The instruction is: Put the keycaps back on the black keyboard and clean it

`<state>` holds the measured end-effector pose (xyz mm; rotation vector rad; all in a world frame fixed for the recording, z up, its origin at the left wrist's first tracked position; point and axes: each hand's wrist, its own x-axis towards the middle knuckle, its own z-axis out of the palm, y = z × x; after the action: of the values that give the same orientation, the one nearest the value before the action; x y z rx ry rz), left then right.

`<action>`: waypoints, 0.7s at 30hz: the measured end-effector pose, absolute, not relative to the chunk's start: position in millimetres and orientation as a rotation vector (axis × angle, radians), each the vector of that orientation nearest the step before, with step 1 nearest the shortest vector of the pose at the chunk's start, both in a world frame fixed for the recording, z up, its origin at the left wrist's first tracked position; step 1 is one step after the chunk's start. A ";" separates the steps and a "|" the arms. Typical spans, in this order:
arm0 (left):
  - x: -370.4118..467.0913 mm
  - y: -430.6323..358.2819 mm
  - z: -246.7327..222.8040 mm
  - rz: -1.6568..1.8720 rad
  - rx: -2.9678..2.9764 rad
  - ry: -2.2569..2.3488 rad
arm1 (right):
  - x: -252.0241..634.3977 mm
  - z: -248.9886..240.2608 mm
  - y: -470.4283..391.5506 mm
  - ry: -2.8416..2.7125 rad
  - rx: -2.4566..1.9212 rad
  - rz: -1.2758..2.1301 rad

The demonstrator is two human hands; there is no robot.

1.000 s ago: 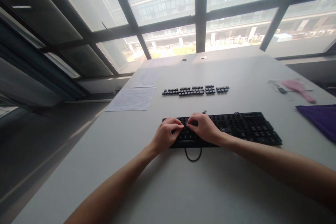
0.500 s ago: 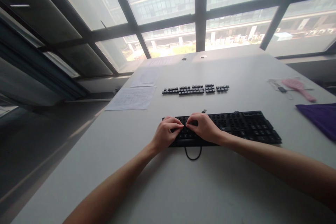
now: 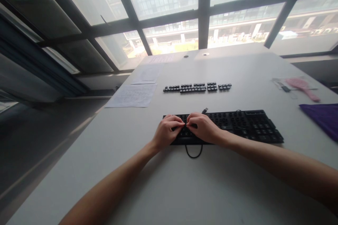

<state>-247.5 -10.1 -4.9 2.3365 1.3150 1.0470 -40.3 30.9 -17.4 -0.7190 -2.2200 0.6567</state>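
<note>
Pinched closed at left hand [image 3: 168, 130] and right hand [image 3: 202, 127], over left part of keyboard [image 3: 255, 126]; cannot tell what, if anything, in grip. Beyond, on surface [image 3: 211, 182]: rows of loose keycaps [image 3: 193, 90], papers [image 3: 132, 95] with unreadable print.

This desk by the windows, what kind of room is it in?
Probably an office or study room: a white desk bears a keyboard and papers, and the windows face a large building.
</note>
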 end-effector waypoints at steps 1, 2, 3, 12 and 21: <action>-247.4 -10.0 -4.8 1.048 2.337 1.316 | -40.2 -17.0 30.8 -2.236 -0.715 0.647; -247.3 -9.8 -4.8 1.046 2.338 1.318 | -40.2 -16.7 30.7 -2.250 -0.712 0.638; -247.2 -9.5 -5.0 1.045 2.340 1.320 | -40.1 -16.4 30.7 -2.256 -0.709 0.631; -251.2 -9.4 5.5 1.067 2.320 1.349 | -34.8 -3.6 25.0 -2.174 -0.745 0.592; -271.3 106.3 25.4 1.038 2.427 1.706 | -45.3 21.8 128.4 -2.256 -1.094 0.194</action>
<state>-271.3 106.3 25.4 2.4270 1.7058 1.0378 -45.3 128.4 21.8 -1.0935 -2.2565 0.1943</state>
